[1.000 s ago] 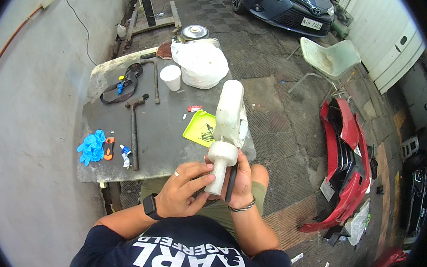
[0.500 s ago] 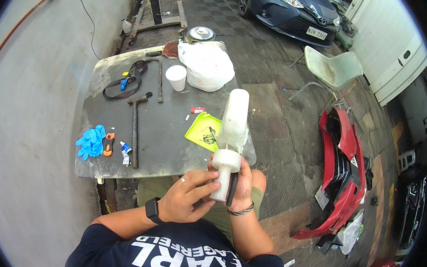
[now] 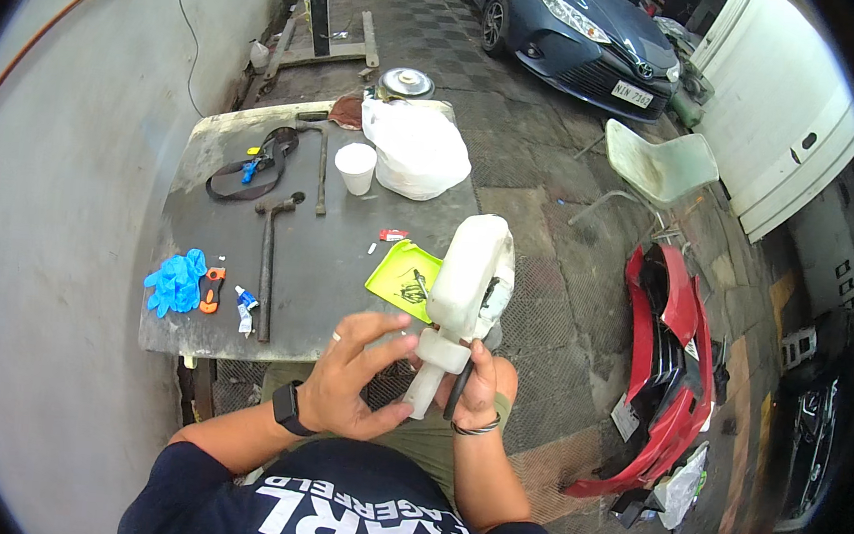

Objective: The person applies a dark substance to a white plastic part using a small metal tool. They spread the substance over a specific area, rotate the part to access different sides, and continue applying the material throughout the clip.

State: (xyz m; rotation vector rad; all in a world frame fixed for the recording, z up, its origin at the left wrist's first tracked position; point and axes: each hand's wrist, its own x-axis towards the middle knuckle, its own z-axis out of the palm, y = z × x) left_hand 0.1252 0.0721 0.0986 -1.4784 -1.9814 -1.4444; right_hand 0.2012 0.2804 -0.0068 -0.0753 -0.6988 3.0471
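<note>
A whitish plastic fluid reservoir (image 3: 470, 275) stands tilted in front of me, its collar (image 3: 443, 351) and narrow neck (image 3: 423, 391) toward my body. My right hand (image 3: 477, 391) is closed round it beside the collar, some fingers hidden behind. A short black tube (image 3: 458, 388) runs alongside the neck at that palm. My left hand (image 3: 346, 373) has its fingers spread left of the collar, the thumb tip at or very near the neck. Just beyond the collar, a lime-green tray (image 3: 398, 277) holds small dark pieces, partly covered by the reservoir.
On the grey table (image 3: 220, 226) lie a hammer (image 3: 268, 265), blue gloves (image 3: 177, 281), an orange-black cutter (image 3: 211, 290), a small tube (image 3: 246, 310), a strap (image 3: 242, 190), a white cup (image 3: 355, 168) and a white bag (image 3: 416, 151). A red bumper (image 3: 683, 388) and a chair (image 3: 661, 165) stand right.
The left fingers have opened and drawn left off the neck. The reservoir has tipped, its upper end shifting slightly right and nearer me, while the right hand still grips it.
</note>
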